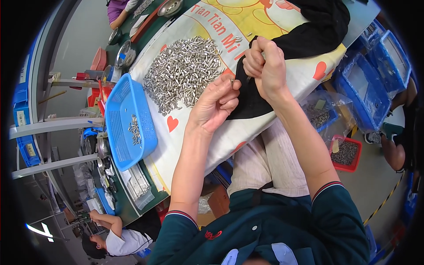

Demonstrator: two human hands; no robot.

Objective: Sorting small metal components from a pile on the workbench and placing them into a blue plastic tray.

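One blue basket sits at the left of the frame, its raised wall making a hard edge, with a small heap of loose pins inside. To its right, at upper centre, the big pile of silvery pins spreads over the pale cover, with a bare strip of cover below it. In the middle of the frame the left hand has thumb and forefinger pinched on a single small pin, just off the pile's right side. Such a pin should be light, stiff and hard to break, but smooth enough to slip or roll; a fingertip pinch across its middle looks the surest hold, while a scooped handful would weigh more and shift. Right of that, near the left hand but apart from it, the right hand is curled closed over the black cloth; whether anything lies inside its fingers I cannot tell. The cloth, likely soft and limp, runs on to the upper right and could snag or hide a dropped pin. Farther right the cover ends at the table's edge, with blue crates and a red tray beyond, so the roomier side for moving is lower left of the hands.
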